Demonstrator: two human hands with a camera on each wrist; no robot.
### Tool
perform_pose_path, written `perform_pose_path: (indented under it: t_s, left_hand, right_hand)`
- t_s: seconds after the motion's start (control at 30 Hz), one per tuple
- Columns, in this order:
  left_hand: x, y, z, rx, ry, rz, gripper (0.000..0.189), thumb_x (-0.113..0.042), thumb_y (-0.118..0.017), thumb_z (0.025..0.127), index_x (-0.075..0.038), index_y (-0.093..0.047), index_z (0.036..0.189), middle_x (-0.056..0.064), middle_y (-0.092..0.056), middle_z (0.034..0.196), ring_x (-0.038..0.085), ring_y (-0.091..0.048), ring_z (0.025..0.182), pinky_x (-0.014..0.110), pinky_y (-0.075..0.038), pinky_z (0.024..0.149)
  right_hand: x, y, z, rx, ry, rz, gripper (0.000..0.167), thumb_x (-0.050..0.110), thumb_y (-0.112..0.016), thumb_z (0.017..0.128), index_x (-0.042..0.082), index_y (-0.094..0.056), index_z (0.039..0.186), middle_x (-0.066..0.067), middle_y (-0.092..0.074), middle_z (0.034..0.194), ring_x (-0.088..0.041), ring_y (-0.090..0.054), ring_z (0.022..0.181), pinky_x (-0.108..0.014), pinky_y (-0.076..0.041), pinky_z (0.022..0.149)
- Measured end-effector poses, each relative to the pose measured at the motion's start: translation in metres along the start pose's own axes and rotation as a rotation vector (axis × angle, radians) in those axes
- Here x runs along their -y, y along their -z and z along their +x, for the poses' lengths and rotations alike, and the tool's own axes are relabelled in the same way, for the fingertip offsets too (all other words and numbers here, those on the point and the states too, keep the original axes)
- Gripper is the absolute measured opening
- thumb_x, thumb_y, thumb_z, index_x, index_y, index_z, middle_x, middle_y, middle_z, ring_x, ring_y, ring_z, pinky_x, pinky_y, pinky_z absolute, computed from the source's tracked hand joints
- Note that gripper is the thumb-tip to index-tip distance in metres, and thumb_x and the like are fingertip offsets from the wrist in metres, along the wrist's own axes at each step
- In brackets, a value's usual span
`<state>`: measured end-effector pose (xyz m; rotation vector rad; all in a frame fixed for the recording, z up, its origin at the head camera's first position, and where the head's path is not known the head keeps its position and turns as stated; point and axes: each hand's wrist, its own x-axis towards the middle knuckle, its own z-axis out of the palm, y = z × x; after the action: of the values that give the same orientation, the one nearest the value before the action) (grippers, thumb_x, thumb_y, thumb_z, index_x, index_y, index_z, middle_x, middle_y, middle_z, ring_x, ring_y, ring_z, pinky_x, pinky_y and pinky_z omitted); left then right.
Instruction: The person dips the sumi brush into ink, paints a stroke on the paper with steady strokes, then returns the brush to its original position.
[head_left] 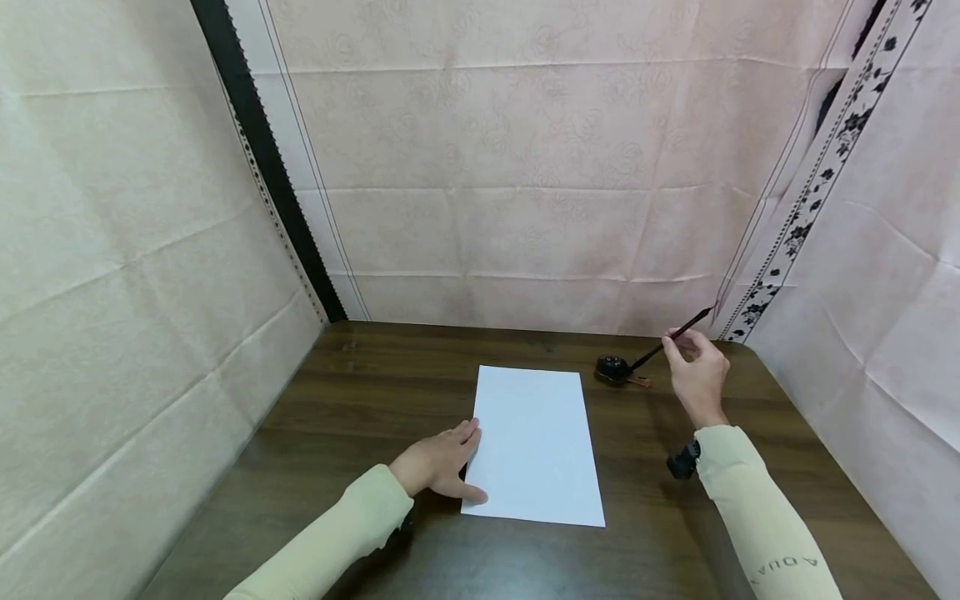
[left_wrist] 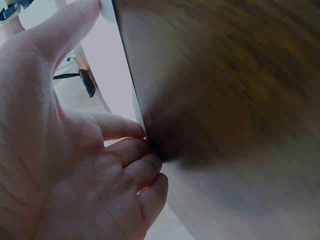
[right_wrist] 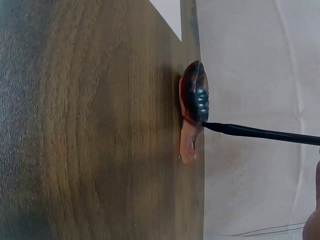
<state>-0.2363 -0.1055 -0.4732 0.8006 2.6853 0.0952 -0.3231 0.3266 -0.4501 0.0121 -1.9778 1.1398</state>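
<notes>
A blank white sheet of paper (head_left: 536,450) lies on the dark wooden table. My left hand (head_left: 437,461) rests along the paper's left edge, its fingers fairly straight and the thumb spread over the lower left corner. In the left wrist view, the fingertips (left_wrist: 150,165) sit right at the sheet's edge. My right hand (head_left: 699,379) pinches a dark writing brush (head_left: 654,352) by its handle, tilted, with its tip down at a small black spoon-shaped dish (head_left: 612,369). Seen from the right wrist, the brush tip meets the rim of this dish (right_wrist: 192,95) beside its short reddish-brown handle (right_wrist: 188,145).
The wooden table (head_left: 360,400) ends at a pale cloth backdrop (head_left: 487,233) behind it. Similar cloth hangs at the left (head_left: 150,292) and right (head_left: 885,333), with black and floral border strips at the corners. The dish stands near the back edge, right of the paper.
</notes>
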Motion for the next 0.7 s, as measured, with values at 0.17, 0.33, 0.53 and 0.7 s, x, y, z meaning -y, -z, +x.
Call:
perform_pose_path:
  t_s: [0.17,0.33,0.53,0.7]
  left_hand:
    - [0.0005,0.0003,0.0008,0.000,-0.003,0.007,0.111,-0.070,-0.071,0.089,-0.004,-0.028,0.167,0.012,-0.022,0.178,0.025,-0.023,0.165,0.043,-0.031,0.131]
    - [0.0003,0.0007,0.0010,-0.001,-0.002,0.008,0.111,-0.070,-0.072,0.089,-0.003,-0.029,0.166,0.012,-0.022,0.177,0.025,-0.024,0.165,0.043,-0.031,0.131]
    - [-0.0005,0.0007,0.0003,0.004,0.009,0.005,0.111,-0.070,-0.072,0.088,-0.005,-0.028,0.167,0.011,-0.022,0.178,0.024,-0.024,0.165,0.043,-0.032,0.131]
    - [-0.0006,0.0007,-0.0004,0.006,0.017,-0.009,0.111,-0.070,-0.072,0.088,-0.005,-0.028,0.167,0.010,-0.021,0.178,0.024,-0.023,0.165,0.044,-0.032,0.131]
  right_hand:
    - [0.0023,0.0012,0.0024,-0.009,0.015,-0.006,0.018,0.011,-0.076,0.098,0.001,-0.077,0.114,-0.019,-0.079,0.108,0.022,-0.060,0.090,-0.001,-0.045,0.081]
    - [0.0054,-0.0009,0.0045,-0.003,0.030,0.006,0.019,0.011,-0.076,0.098,0.001,-0.077,0.115,-0.018,-0.079,0.109,0.021,-0.061,0.091,-0.002,-0.045,0.081]
    - [0.0023,-0.0026,0.0004,0.033,0.038,-0.046,0.020,0.017,-0.076,0.099,0.003,-0.077,0.114,-0.017,-0.080,0.107,0.023,-0.059,0.088,-0.001,-0.043,0.080]
    - [0.0019,-0.0024,-0.0003,0.028,0.057,-0.064,0.019,0.017,-0.076,0.099,0.004,-0.078,0.112,-0.017,-0.080,0.105,0.025,-0.057,0.088,-0.002,-0.042,0.081]
